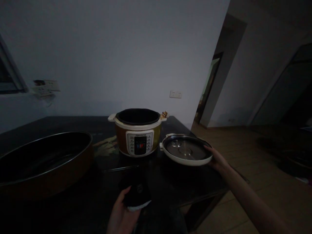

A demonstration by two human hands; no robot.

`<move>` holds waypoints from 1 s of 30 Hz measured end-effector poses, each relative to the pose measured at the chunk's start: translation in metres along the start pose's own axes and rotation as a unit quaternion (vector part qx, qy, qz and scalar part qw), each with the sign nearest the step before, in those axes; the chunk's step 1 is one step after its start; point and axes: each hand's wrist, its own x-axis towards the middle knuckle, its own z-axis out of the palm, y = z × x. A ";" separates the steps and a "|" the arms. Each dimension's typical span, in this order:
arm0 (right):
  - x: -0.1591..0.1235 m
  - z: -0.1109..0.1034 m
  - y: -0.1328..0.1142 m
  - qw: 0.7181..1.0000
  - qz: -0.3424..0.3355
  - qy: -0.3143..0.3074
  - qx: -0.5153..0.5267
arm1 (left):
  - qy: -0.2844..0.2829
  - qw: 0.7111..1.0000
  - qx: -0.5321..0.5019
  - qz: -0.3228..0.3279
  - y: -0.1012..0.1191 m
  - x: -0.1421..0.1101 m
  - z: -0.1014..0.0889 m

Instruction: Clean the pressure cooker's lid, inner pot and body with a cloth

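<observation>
My right hand grips the right rim of a round cooker lid, its metal inner side facing up, over the right part of the dark table. The electric pressure cooker stands without its lid further back, with a dark inner pot in it and its display lit. In front of the cooker, my left hand is closed on a black cloth item with a white edge and a small emblem. Its exact kind is too dark to make out.
A large round pan stands at the left on the dark table. A thin rod-like thing lies before the cooker. Wall sockets show behind. Wooden floor lies beyond the table's right edge.
</observation>
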 end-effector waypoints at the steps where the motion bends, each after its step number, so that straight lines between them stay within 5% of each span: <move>1: 0.000 -0.003 0.002 1.000 0.003 0.006 0.001 | -0.002 1.000 0.003 -0.002 -0.001 0.001 0.000; 15: -0.050 -0.025 0.029 0.995 -0.025 -0.030 0.093 | 0.003 1.000 0.022 -0.006 -0.005 -0.004 0.001; 30: -0.120 -0.024 0.082 0.992 -0.070 0.015 0.102 | 0.011 0.999 0.041 0.021 -0.007 -0.007 -0.003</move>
